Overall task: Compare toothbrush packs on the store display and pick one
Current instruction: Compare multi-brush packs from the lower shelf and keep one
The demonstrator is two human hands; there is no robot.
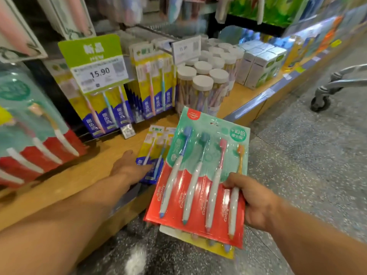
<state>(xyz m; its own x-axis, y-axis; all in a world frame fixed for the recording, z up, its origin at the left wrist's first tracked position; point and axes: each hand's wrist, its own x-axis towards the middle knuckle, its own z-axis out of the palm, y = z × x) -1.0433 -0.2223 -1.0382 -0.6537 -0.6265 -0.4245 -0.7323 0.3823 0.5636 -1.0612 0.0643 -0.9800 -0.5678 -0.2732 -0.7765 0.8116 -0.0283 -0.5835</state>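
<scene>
My right hand (256,201) grips a red-and-teal Colgate toothbrush pack (200,171) by its right edge, with a yellow pack (200,243) stacked under it. The Colgate pack holds several brushes in a row. My left hand (129,165) reaches onto the wooden shelf (83,171) and rests on the lower end of a yellow-and-blue toothbrush pack (154,153) lying flat there; whether the fingers close around it is not clear. More yellow-and-blue packs (111,112) stand upright behind, under a green price sign (95,62) reading 15.90.
Clear jars with white lids (202,86) stand at the shelf's middle, white boxes (260,64) to their right. Large red-and-teal packs (33,135) hang at left. A cart wheel (320,103) sits on the speckled floor at right.
</scene>
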